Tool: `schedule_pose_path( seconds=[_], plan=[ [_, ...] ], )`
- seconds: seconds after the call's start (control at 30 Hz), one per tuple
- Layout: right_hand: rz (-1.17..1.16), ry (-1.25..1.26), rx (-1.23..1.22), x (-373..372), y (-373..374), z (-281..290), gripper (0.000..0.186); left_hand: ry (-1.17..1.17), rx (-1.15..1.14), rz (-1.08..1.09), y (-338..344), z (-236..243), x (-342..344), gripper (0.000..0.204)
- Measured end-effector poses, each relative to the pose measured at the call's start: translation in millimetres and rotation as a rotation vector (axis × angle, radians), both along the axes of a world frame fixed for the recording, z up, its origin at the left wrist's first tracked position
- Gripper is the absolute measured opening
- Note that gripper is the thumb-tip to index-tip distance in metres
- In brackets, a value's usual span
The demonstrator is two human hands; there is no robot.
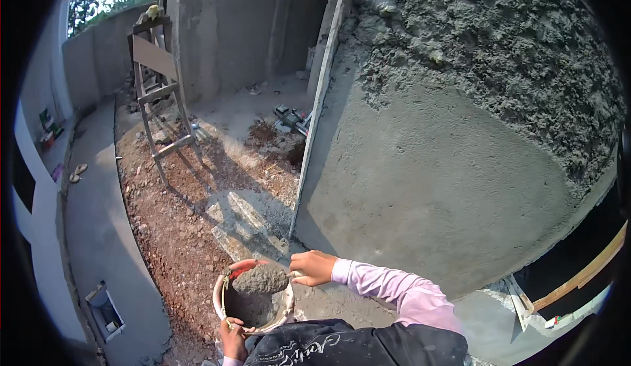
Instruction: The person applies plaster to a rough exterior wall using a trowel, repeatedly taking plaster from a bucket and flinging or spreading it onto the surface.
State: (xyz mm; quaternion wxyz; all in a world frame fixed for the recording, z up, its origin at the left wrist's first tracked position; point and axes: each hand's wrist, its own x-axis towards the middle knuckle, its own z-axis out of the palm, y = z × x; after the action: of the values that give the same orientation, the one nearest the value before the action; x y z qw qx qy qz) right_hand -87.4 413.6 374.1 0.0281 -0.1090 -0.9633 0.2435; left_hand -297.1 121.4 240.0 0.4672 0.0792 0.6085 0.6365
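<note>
My right hand, in a pink sleeve, is closed on a pale handle, apparently a trowel's, with a lump of wet grey mortar at its far end. The lump is over a pinkish-rimmed bucket that holds more mortar; the blade itself is hidden. My left hand grips the bucket's near-left rim at the bottom of the view.
A plastered wall, rough at the top, fills the right, with an upright board at its left edge. A wooden frame stands on rubble and soil. A paved strip runs left; a dark opening and planks are lower right.
</note>
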Motion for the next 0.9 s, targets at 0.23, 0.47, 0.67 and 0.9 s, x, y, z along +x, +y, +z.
schedule_pose_path(
  seconds=[0.23, 0.47, 0.67, 0.9],
  plan=[
    [0.188, 0.479, 0.308, -7.9, 39.0, 289.8, 0.029, 0.068, -0.022, -0.063, 9.8, -3.7, -12.7, 0.014],
    [0.26, 0.611, -0.217, -4.8, 130.8, 462.7, 0.025, 0.094, -0.062, -0.072, 29.2, 3.5, -11.6, 0.013],
    [-0.657, 1.481, -0.391, 56.2, 306.6, 423.5, 0.027, 0.087, -0.048, -0.103, 40.0, 2.3, -10.3, 0.013],
    [-0.932, 0.208, -0.744, 36.8, 36.9, -71.7, 0.025, 0.104, -0.021, -0.144, 39.6, -3.8, -11.1, 0.013]
  ],
)
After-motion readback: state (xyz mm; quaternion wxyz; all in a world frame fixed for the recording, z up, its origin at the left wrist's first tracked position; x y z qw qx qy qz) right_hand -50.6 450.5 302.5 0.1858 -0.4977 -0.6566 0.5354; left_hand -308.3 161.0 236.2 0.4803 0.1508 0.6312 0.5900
